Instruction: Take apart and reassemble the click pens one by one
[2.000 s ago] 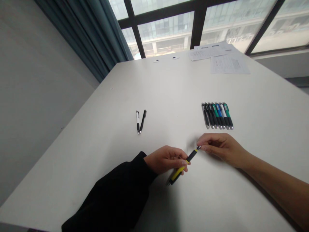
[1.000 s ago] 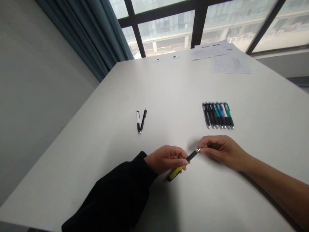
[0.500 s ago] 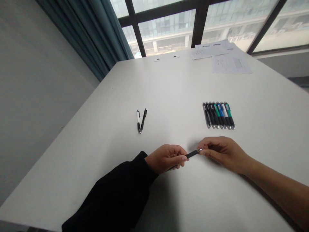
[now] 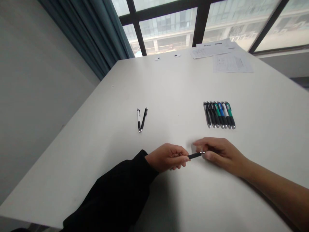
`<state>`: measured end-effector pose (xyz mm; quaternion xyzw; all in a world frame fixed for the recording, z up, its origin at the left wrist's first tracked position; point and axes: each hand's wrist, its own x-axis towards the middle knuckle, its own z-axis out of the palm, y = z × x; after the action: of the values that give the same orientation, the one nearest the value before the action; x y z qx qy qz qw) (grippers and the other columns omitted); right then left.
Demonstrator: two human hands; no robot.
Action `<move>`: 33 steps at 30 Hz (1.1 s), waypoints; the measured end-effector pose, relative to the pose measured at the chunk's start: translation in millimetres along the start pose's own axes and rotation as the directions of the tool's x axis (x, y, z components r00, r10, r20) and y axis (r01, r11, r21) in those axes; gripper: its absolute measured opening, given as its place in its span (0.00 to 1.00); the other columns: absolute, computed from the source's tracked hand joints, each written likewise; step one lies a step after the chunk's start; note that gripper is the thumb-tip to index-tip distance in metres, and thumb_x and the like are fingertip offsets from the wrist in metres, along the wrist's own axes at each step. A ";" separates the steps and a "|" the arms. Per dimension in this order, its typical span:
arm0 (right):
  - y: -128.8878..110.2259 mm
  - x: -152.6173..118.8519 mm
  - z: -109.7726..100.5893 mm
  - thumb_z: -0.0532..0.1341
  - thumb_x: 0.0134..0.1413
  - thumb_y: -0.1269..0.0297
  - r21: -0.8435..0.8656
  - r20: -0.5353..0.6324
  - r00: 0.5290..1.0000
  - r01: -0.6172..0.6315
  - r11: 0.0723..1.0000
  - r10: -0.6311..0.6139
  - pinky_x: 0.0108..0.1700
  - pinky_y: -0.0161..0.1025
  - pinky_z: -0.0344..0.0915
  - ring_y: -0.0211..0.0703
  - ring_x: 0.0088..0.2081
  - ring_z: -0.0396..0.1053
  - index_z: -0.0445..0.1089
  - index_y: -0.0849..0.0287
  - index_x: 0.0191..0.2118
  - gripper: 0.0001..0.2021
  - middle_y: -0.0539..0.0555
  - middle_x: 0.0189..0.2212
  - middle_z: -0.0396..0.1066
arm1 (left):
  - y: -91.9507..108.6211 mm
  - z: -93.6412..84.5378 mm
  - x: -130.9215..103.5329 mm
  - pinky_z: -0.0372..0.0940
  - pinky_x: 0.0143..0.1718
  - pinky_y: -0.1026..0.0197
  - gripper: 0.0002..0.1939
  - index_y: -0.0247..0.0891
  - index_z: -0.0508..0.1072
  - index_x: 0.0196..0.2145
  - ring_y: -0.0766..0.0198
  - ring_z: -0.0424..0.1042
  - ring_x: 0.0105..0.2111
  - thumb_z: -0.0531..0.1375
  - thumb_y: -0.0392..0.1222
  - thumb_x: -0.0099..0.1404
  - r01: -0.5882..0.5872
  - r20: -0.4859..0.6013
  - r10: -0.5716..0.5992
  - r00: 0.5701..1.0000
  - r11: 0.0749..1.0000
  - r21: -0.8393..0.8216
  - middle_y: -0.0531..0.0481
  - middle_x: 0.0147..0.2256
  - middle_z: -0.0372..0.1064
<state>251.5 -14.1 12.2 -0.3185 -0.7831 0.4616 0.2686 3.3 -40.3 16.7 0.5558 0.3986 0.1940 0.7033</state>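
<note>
My left hand [image 4: 170, 158] is closed around a pen [image 4: 195, 155], thumb on top. The pen's black grip and silver tip stick out to the right; the rest is hidden in the hand. By that tip is my right hand [image 4: 218, 151], its index finger and thumb apart and the thumb close to the tip; whether they touch I cannot tell. Farther up the table lie a white pen with a black grip [image 4: 138, 117] and a black pen [image 4: 144, 119], their tips nearly meeting in a V. A side-by-side row of several pens [image 4: 219, 114], black, green, blue and white, lies beyond my right hand.
The white table [image 4: 96, 145] runs up to a dark-framed window [image 4: 200, 25]. Printed papers [image 4: 233, 63] lie at its far right, and two small round fittings [image 4: 177, 55] are at the far edge. A blue curtain [image 4: 96, 35] hangs at the left.
The fingers of my right hand have parted from their pinch on the pen's tip, the index finger stretching out to the left. My left hand keeps the pen, now turned slightly flatter.
</note>
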 end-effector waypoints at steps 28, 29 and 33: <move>-4.8 2.3 -1.3 0.52 0.70 0.58 -0.295 0.087 0.996 0.054 0.954 -0.029 0.27 0.33 0.57 0.36 0.22 0.61 0.64 0.57 0.28 0.17 0.47 0.20 0.63 | -6.9 4.0 3.4 0.62 0.19 0.69 0.19 0.31 0.74 0.32 0.72 0.65 0.18 0.72 0.49 0.53 -0.028 -0.085 0.014 0.996 0.986 -0.167 0.54 0.21 0.68; -4.9 3.0 -0.4 0.51 0.70 0.58 -0.325 0.089 0.996 0.055 0.944 -0.027 0.27 0.34 0.56 0.36 0.21 0.60 0.62 0.57 0.26 0.19 0.47 0.19 0.62 | -7.8 4.7 3.6 0.63 0.19 0.69 0.19 0.31 0.74 0.32 0.72 0.66 0.18 0.73 0.48 0.52 -0.041 -0.090 0.026 0.996 0.984 -0.171 0.55 0.20 0.68; -3.7 4.4 2.5 0.49 0.71 0.56 -0.369 0.088 0.996 0.023 0.929 0.010 0.26 0.35 0.54 0.36 0.19 0.60 0.59 0.56 0.23 0.23 0.47 0.17 0.61 | -9.0 5.4 2.2 0.65 0.25 0.67 0.16 0.31 0.76 0.32 0.71 0.69 0.22 0.74 0.44 0.51 -0.131 -0.175 0.113 0.978 0.987 -0.097 0.51 0.25 0.74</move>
<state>245.9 -13.5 15.0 -0.3400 -0.8681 0.3188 0.1706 7.4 -44.8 7.8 0.5220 0.4107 0.3044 0.6827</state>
